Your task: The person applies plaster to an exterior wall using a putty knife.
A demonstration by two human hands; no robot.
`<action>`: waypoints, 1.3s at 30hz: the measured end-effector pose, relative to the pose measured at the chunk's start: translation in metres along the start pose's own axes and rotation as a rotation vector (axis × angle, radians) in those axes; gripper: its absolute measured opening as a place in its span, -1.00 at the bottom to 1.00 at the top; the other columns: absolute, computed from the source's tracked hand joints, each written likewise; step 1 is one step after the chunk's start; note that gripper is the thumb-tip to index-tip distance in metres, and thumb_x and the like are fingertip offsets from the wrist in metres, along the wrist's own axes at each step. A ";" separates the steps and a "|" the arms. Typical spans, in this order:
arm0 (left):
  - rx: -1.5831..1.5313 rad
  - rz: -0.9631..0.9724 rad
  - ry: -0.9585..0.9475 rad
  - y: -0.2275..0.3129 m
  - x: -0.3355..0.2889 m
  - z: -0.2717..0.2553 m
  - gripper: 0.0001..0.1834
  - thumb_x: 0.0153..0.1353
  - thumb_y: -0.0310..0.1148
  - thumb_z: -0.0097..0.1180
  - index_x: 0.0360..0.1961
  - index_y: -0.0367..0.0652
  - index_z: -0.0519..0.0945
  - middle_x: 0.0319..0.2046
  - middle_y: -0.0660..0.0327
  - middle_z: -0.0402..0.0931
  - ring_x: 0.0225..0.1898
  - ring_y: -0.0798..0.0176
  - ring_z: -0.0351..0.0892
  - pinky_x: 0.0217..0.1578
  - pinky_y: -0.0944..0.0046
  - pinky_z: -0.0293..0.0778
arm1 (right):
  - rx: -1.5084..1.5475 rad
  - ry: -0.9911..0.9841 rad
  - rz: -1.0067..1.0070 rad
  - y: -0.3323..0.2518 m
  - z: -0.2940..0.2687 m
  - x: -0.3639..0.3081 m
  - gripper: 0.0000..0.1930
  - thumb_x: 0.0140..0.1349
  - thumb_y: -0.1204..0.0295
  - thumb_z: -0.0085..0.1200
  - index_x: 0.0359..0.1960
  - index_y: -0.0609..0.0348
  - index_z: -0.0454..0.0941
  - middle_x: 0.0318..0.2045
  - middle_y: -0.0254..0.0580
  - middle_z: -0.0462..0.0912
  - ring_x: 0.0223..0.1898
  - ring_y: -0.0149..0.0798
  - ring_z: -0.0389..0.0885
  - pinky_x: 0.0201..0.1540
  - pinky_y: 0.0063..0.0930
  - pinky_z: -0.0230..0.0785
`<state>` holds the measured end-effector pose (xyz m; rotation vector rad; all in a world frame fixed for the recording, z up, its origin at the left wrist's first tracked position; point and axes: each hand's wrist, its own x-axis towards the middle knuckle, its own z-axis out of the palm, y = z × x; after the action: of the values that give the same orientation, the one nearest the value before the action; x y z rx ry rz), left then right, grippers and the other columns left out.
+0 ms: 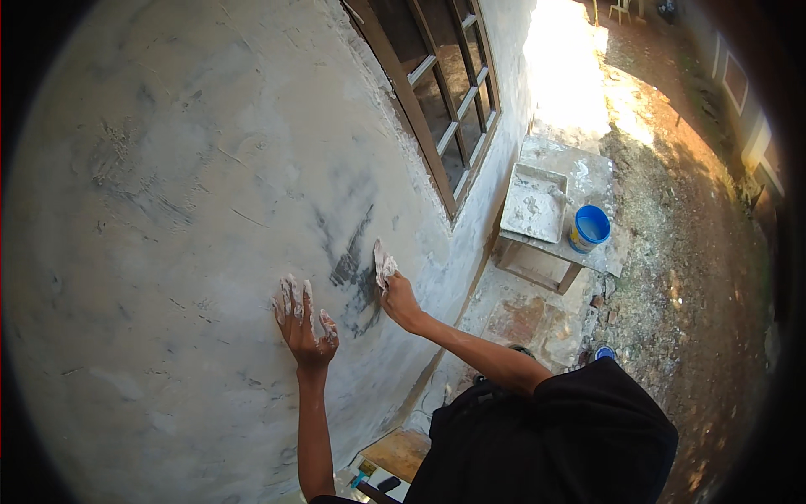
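Note:
In front of me is a grey, patchily plastered wall (pixel 210 193). My left hand (pixel 304 323) rests against it with fingers spread, the fingertips and thumb caked in wet white putty. To its right, my right hand (pixel 402 301) is closed at the wall. A whitish, putty-smeared flat piece (pixel 384 262) sticks up from its fingers. The smear hides what it is, and it may partly be coated fingers. Between and above my hands, a dark streaky patch (pixel 348 252) shows through the pale coat.
A brown-framed window (pixel 441 92) is set in the wall at the upper right. Beyond my right arm, a low, splattered table (pixel 588 172) bears a tray of white putty (pixel 537 202) and a blue bucket (pixel 592 225). Dirt ground (pixel 672 319) runs along the right.

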<state>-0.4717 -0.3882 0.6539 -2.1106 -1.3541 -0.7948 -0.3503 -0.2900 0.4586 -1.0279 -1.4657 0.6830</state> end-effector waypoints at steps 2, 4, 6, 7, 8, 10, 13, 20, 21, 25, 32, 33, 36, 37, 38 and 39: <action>0.013 0.017 -0.010 -0.005 0.001 -0.002 -0.47 0.13 -0.43 -0.11 0.17 -0.37 0.38 0.23 -0.17 0.25 0.30 -0.16 0.19 0.29 -0.21 -0.06 | 0.033 -0.007 0.073 0.005 -0.027 -0.003 -0.92 -0.07 0.66 -0.10 -0.50 0.43 0.43 -0.54 0.32 0.44 -0.44 0.34 0.42 -0.30 -0.02 0.32; 0.028 0.015 -0.019 -0.004 0.001 -0.005 -0.47 0.13 -0.43 -0.11 0.17 -0.37 0.38 0.23 -0.17 0.25 0.30 -0.16 0.19 0.28 -0.21 -0.06 | 0.043 0.171 0.068 -0.003 -0.061 0.016 -0.94 0.06 0.65 -0.08 -0.46 0.39 0.45 -0.57 0.27 0.46 -0.53 0.23 0.45 -0.48 -0.09 0.24; 0.014 0.028 -0.014 -0.001 0.003 -0.005 -0.47 0.13 -0.44 -0.11 0.17 -0.37 0.38 0.23 -0.17 0.25 0.30 -0.16 0.19 0.28 -0.21 -0.06 | -0.090 0.332 0.075 0.022 -0.068 0.047 -0.91 0.07 0.64 -0.09 -0.51 0.43 0.45 -0.62 0.29 0.45 -0.55 0.26 0.45 -0.49 -0.09 0.24; 0.002 0.039 -0.003 0.001 0.007 -0.001 -0.46 0.13 -0.44 -0.11 0.17 -0.37 0.38 0.23 -0.17 0.25 0.30 -0.16 0.19 0.28 -0.21 -0.06 | -0.102 0.354 0.075 0.034 -0.067 0.065 -0.91 0.05 0.65 -0.09 -0.52 0.45 0.45 -0.61 0.30 0.45 -0.53 0.28 0.45 -0.47 -0.06 0.25; -0.004 0.047 -0.003 0.003 0.009 0.001 -0.46 0.13 -0.44 -0.11 0.17 -0.37 0.38 0.23 -0.17 0.25 0.30 -0.16 0.19 0.28 -0.21 -0.06 | -0.113 0.374 0.078 0.038 -0.062 0.076 -0.91 0.02 0.66 -0.09 -0.53 0.47 0.45 -0.60 0.31 0.46 -0.51 0.30 0.46 -0.45 -0.04 0.26; -0.020 0.033 -0.022 0.007 0.010 0.004 -0.46 0.12 -0.44 -0.11 0.18 -0.37 0.37 0.23 -0.16 0.25 0.30 -0.16 0.18 0.29 -0.21 -0.06 | -0.093 0.324 0.092 0.035 -0.039 0.078 -0.91 -0.02 0.66 -0.10 -0.54 0.49 0.44 -0.59 0.33 0.46 -0.49 0.31 0.46 -0.42 -0.02 0.27; -0.028 0.036 -0.010 0.003 0.008 0.010 -0.44 0.08 -0.42 -0.08 0.17 -0.33 0.40 0.23 -0.16 0.25 0.30 -0.15 0.19 0.28 -0.21 -0.06 | -0.029 0.252 0.063 0.008 -0.003 0.049 -0.93 -0.15 0.67 -0.13 -0.60 0.46 0.39 -0.50 0.38 0.43 -0.38 0.36 0.42 -0.29 0.05 0.28; -0.032 0.036 0.018 0.004 0.013 0.009 -0.44 0.08 -0.41 -0.08 0.16 -0.33 0.40 0.23 -0.17 0.26 0.29 -0.18 0.19 0.27 -0.22 -0.04 | 0.044 0.228 0.077 0.002 -0.050 0.015 -0.94 0.03 0.65 -0.10 -0.49 0.43 0.42 -0.58 0.27 0.46 -0.50 0.26 0.47 -0.44 -0.04 0.26; -0.044 0.044 0.017 0.007 0.016 0.011 -0.44 0.08 -0.41 -0.08 0.16 -0.33 0.41 0.22 -0.17 0.26 0.29 -0.18 0.19 0.27 -0.22 -0.03 | -0.007 0.292 0.144 0.020 -0.065 0.034 -0.93 0.04 0.64 -0.09 -0.51 0.44 0.42 -0.60 0.26 0.46 -0.52 0.25 0.47 -0.45 -0.05 0.25; -0.041 0.035 -0.008 0.013 0.017 0.011 -0.45 0.07 -0.42 -0.08 0.16 -0.34 0.41 0.22 -0.17 0.26 0.29 -0.19 0.19 0.27 -0.22 -0.03 | -0.090 0.427 0.242 0.072 -0.076 0.109 -0.88 0.08 0.58 -0.06 -0.53 0.44 0.44 -0.64 0.26 0.47 -0.56 0.23 0.48 -0.48 -0.07 0.27; 0.013 -0.013 -0.003 0.002 -0.004 0.000 -0.45 0.08 -0.42 -0.08 0.16 -0.34 0.41 0.22 -0.17 0.26 0.29 -0.19 0.19 0.27 -0.22 -0.03 | 0.055 0.082 0.029 -0.022 -0.009 0.026 -0.88 -0.15 0.70 -0.13 -0.50 0.46 0.38 -0.44 0.31 0.45 -0.32 0.33 0.44 -0.21 0.07 0.29; -0.002 -0.004 0.002 0.006 0.002 0.005 -0.45 0.08 -0.43 -0.08 0.15 -0.34 0.41 0.22 -0.17 0.26 0.29 -0.19 0.19 0.27 -0.22 -0.03 | 0.083 0.035 0.016 -0.015 0.002 0.001 -0.88 -0.15 0.69 -0.13 -0.49 0.45 0.39 -0.42 0.30 0.45 -0.31 0.34 0.43 -0.21 0.08 0.30; -0.006 -0.010 0.004 0.001 -0.001 0.007 -0.45 0.07 -0.44 -0.08 0.16 -0.34 0.41 0.22 -0.16 0.26 0.29 -0.18 0.20 0.27 -0.21 -0.03 | 0.177 -0.083 0.027 -0.025 -0.017 -0.033 -0.90 -0.02 0.71 -0.13 -0.42 0.41 0.40 -0.39 0.29 0.46 -0.36 0.32 0.43 -0.32 -0.09 0.34; -0.005 -0.013 0.013 0.001 -0.002 0.008 -0.45 0.07 -0.44 -0.07 0.16 -0.34 0.41 0.22 -0.16 0.26 0.29 -0.17 0.20 0.28 -0.21 -0.03 | 0.158 -0.001 0.007 -0.021 -0.028 -0.027 -0.92 0.01 0.70 -0.12 -0.43 0.40 0.40 -0.44 0.27 0.47 -0.41 0.29 0.42 -0.37 -0.12 0.32; 0.001 -0.019 0.013 0.000 -0.002 0.006 -0.45 0.07 -0.44 -0.07 0.16 -0.34 0.41 0.22 -0.16 0.26 0.29 -0.17 0.20 0.28 -0.21 -0.03 | 0.140 0.080 -0.013 -0.015 -0.039 -0.012 -0.94 0.05 0.69 -0.12 -0.44 0.40 0.40 -0.48 0.25 0.47 -0.46 0.26 0.42 -0.42 -0.15 0.31; -0.003 -0.023 0.003 0.002 -0.002 0.005 -0.45 0.09 -0.44 -0.09 0.17 -0.34 0.40 0.24 -0.16 0.24 0.30 -0.16 0.18 0.28 -0.21 -0.05 | 0.069 0.147 -0.022 -0.013 -0.058 0.009 -0.96 0.07 0.67 -0.11 -0.45 0.40 0.41 -0.54 0.25 0.45 -0.51 0.23 0.42 -0.45 -0.15 0.28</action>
<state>-0.4698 -0.3868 0.6484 -2.0981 -1.3790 -0.8094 -0.2963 -0.2961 0.4839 -0.9868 -1.3155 0.6251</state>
